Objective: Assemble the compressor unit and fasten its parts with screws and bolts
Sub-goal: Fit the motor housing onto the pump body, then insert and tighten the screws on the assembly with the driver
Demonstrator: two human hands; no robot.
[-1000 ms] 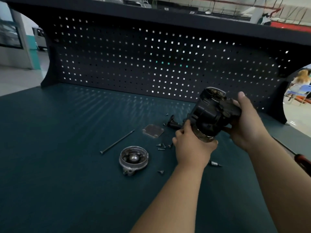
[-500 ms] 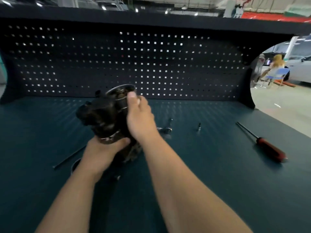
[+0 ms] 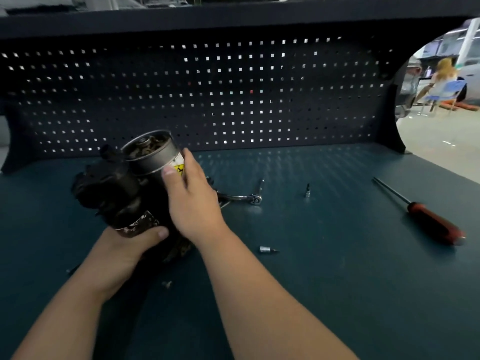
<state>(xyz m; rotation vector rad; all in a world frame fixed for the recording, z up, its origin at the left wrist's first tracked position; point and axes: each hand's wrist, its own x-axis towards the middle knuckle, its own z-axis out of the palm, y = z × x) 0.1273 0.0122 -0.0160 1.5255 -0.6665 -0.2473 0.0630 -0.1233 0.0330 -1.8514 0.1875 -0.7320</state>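
Note:
The compressor unit (image 3: pixel 111 188) is a black body with a silver motor cylinder (image 3: pixel 153 154) tilted up toward the pegboard. It is held above the dark green workbench (image 3: pixel 324 281). My left hand (image 3: pixel 130 242) grips its lower end from below, thumb wrapped over a worn band. My right hand (image 3: pixel 189 196) curls round the silver cylinder's right side, thumb on its yellow label. A small screw (image 3: pixel 166 283) lies on the bench under my arms. The end of a long bolt (image 3: pixel 71 270) shows left of my left wrist.
A ratchet wrench (image 3: pixel 246 197) lies right of my right hand. Two socket bits lie nearby, a dark bit (image 3: pixel 307 189) and a silver bit (image 3: pixel 267 249). A red-handled screwdriver (image 3: pixel 428 219) lies far right. A black pegboard (image 3: pixel 233 94) closes the back. A seated person (image 3: pixel 444 79) is far off.
The view has swung right, so the unit now sits at left and the ratchet and screwdriver show. The unit has been turned, its silver cylinder now facing up, and both hands keep hold.

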